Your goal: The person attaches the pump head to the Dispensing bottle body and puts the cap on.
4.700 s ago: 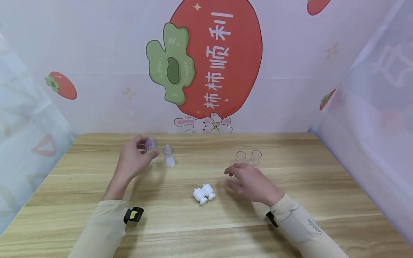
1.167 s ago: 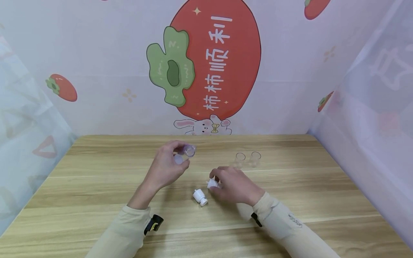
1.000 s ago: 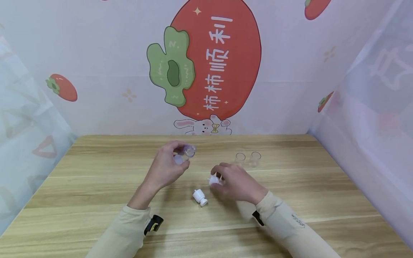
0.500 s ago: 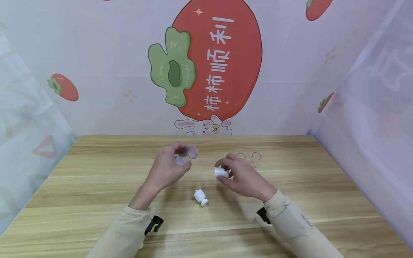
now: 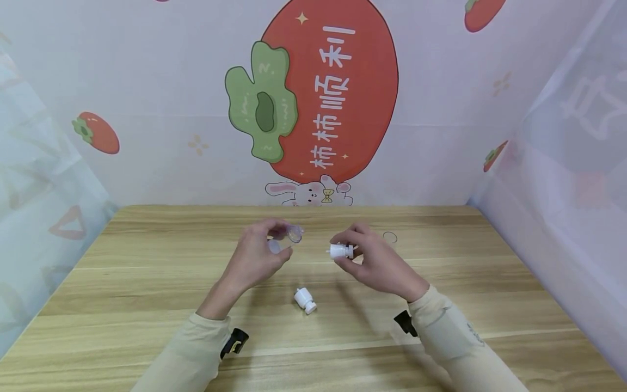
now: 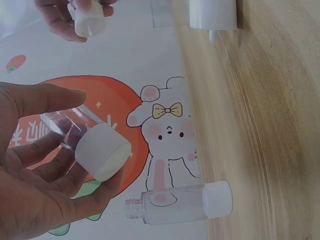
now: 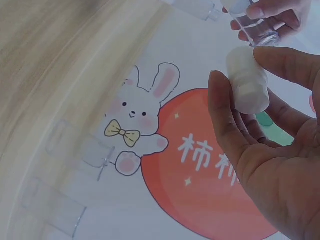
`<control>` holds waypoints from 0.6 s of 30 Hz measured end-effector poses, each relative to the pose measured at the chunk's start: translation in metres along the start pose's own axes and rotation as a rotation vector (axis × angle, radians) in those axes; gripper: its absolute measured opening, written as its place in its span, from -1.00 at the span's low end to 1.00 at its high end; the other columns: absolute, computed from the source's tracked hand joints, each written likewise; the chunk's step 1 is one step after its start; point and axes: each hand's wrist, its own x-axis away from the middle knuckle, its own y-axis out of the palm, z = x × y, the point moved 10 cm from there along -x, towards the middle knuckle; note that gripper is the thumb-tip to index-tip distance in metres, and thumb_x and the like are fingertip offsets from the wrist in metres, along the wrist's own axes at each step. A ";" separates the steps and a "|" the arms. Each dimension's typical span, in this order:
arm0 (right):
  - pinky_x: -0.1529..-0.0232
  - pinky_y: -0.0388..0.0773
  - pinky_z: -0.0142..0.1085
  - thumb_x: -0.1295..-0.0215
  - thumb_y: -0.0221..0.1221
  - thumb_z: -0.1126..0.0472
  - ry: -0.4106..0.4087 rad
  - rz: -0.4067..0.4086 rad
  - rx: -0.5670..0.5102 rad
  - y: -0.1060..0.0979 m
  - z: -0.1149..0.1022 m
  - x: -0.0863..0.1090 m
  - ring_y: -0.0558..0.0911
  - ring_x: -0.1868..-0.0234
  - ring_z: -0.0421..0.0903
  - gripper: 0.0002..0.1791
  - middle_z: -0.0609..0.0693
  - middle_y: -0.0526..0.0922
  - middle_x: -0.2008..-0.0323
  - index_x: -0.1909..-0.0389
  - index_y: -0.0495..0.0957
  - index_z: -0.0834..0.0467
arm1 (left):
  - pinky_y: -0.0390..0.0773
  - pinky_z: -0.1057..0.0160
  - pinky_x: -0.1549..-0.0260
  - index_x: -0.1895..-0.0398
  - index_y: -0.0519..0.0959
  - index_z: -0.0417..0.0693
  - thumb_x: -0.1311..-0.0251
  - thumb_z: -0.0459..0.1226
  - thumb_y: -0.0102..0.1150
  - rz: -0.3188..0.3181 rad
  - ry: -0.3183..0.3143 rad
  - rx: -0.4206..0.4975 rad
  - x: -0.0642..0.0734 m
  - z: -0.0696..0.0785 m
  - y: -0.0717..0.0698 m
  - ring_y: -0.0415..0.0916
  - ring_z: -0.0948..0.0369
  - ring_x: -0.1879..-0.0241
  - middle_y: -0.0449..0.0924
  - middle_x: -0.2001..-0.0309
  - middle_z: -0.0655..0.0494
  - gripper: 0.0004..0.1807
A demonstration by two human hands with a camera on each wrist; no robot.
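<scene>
My left hand (image 5: pixel 256 253) grips a small clear bottle (image 6: pixel 102 152) with a white base, tilted so its threaded mouth points right. Between the thumb and fingers of my right hand (image 5: pixel 382 264) is a white pump head (image 5: pixel 339 250), its thin stem facing the bottle across a gap. A second white pump head (image 5: pixel 305 299) lies on the table in front of the hands. Another clear bottle (image 6: pixel 175 204) with a white base stands upright on the table, seen in the left wrist view; my left hand hides it in the head view.
Two clear caps (image 7: pixel 55 205) stand on the wooden table (image 5: pixel 147 337) at the back right; in the head view one cap (image 5: pixel 390 238) shows and my right hand covers the other. A printed cloth (image 5: pixel 431 109) rises behind the table, with cloth walls at both sides.
The right hand has picked up one pump head from beside the other and raised it back and right. Earlier, the left hand took a bottle from the back left, brought it rightward and tilted it.
</scene>
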 end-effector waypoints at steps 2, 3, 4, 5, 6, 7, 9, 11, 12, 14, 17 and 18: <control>0.21 0.67 -0.32 -0.25 0.37 0.36 -0.002 0.006 -0.008 -0.002 -0.001 -0.001 0.57 0.22 -0.17 -0.71 -0.04 0.52 0.17 0.02 0.65 0.20 | 0.62 -0.02 0.03 0.01 0.64 -0.30 -0.02 -0.49 0.41 0.004 0.012 -0.006 0.000 0.001 0.000 0.62 0.01 0.09 0.69 0.12 -0.10 -0.61; 0.21 0.67 -0.32 -0.24 0.38 0.37 -0.003 0.010 -0.013 -0.004 -0.001 -0.001 0.57 0.22 -0.17 -0.72 -0.04 0.52 0.17 0.02 0.66 0.20 | 0.62 -0.02 0.04 0.02 0.64 -0.30 -0.01 -0.49 0.41 0.005 0.018 -0.010 0.000 0.002 0.000 0.62 0.01 0.09 0.69 0.12 -0.10 -0.61; 0.22 0.68 -0.31 -0.24 0.38 0.37 -0.004 0.012 -0.018 -0.005 -0.002 -0.001 0.58 0.22 -0.16 -0.72 -0.04 0.52 0.17 0.03 0.66 0.20 | 0.62 -0.02 0.04 0.02 0.65 -0.30 -0.01 -0.49 0.41 0.007 0.023 -0.014 0.000 0.002 0.000 0.62 0.01 0.10 0.69 0.11 -0.10 -0.61; 0.22 0.68 -0.30 -0.23 0.38 0.37 -0.005 0.014 -0.023 -0.005 -0.002 -0.001 0.58 0.22 -0.16 -0.71 -0.04 0.51 0.16 0.03 0.66 0.20 | 0.62 -0.02 0.04 0.02 0.65 -0.29 -0.01 -0.50 0.41 0.009 0.028 -0.019 0.000 0.003 0.000 0.62 0.01 0.10 0.69 0.11 -0.10 -0.61; 0.22 0.68 -0.29 -0.23 0.38 0.37 -0.005 0.015 -0.026 -0.006 -0.003 -0.002 0.58 0.22 -0.16 -0.71 -0.04 0.51 0.16 0.02 0.66 0.20 | 0.62 -0.02 0.04 0.03 0.65 -0.29 0.00 -0.50 0.41 0.011 0.032 -0.024 0.000 0.003 0.000 0.62 0.01 0.11 0.69 0.11 -0.09 -0.61; 0.22 0.68 -0.28 -0.23 0.38 0.38 -0.004 0.016 -0.029 -0.007 -0.003 -0.002 0.58 0.22 -0.15 -0.71 -0.04 0.52 0.15 0.02 0.66 0.20 | 0.62 -0.02 0.04 0.03 0.65 -0.29 0.00 -0.50 0.40 0.012 0.035 -0.028 0.000 0.004 0.000 0.62 0.01 0.11 0.69 0.11 -0.09 -0.62; 0.20 0.69 -0.25 -0.24 0.38 0.38 -0.004 0.017 -0.033 -0.008 -0.004 -0.002 0.58 0.21 -0.14 -0.71 -0.02 0.52 0.14 0.02 0.66 0.19 | 0.62 -0.03 0.04 0.02 0.65 -0.29 0.00 -0.50 0.41 0.011 0.037 -0.038 0.001 0.004 0.000 0.62 0.01 0.11 0.69 0.11 -0.09 -0.61; 0.16 0.69 -0.24 -0.25 0.37 0.38 -0.004 0.017 -0.038 -0.009 -0.004 -0.003 0.57 0.20 -0.13 -0.71 -0.02 0.52 0.12 0.00 0.66 0.20 | 0.62 -0.03 0.04 0.02 0.65 -0.29 0.00 -0.50 0.41 0.010 0.037 -0.047 0.001 0.005 0.000 0.61 0.00 0.10 0.69 0.10 -0.09 -0.61; 0.15 0.69 -0.24 -0.25 0.36 0.38 -0.005 0.018 -0.039 -0.009 -0.005 -0.003 0.57 0.20 -0.13 -0.71 -0.01 0.52 0.12 0.00 0.66 0.20 | 0.62 -0.03 0.04 0.02 0.65 -0.29 -0.01 -0.50 0.41 0.008 0.036 -0.051 0.001 0.005 0.001 0.61 0.00 0.10 0.68 0.10 -0.10 -0.61; 0.14 0.69 -0.25 -0.26 0.36 0.38 -0.008 0.020 -0.043 -0.011 -0.005 -0.004 0.58 0.20 -0.12 -0.71 -0.01 0.52 0.12 0.00 0.66 0.21 | 0.61 -0.03 0.03 0.01 0.65 -0.29 -0.01 -0.50 0.40 0.000 0.034 -0.059 0.002 0.005 0.002 0.60 -0.01 0.09 0.68 0.09 -0.10 -0.60; 0.15 0.68 -0.28 -0.26 0.35 0.39 -0.018 0.028 -0.042 -0.013 -0.006 -0.005 0.60 0.20 -0.11 -0.71 0.00 0.53 0.12 -0.01 0.66 0.22 | 0.60 -0.03 0.01 -0.01 0.65 -0.29 -0.02 -0.51 0.39 -0.012 0.039 -0.060 0.002 0.006 0.004 0.59 0.00 0.07 0.68 0.07 -0.09 -0.59; 0.15 0.68 -0.28 -0.27 0.35 0.39 -0.021 0.030 -0.040 -0.014 -0.007 -0.005 0.60 0.20 -0.11 -0.71 0.00 0.53 0.12 -0.01 0.66 0.22 | 0.60 -0.03 0.00 -0.01 0.65 -0.29 -0.02 -0.52 0.39 -0.015 0.044 -0.058 0.002 0.007 0.005 0.59 0.00 0.07 0.68 0.07 -0.09 -0.59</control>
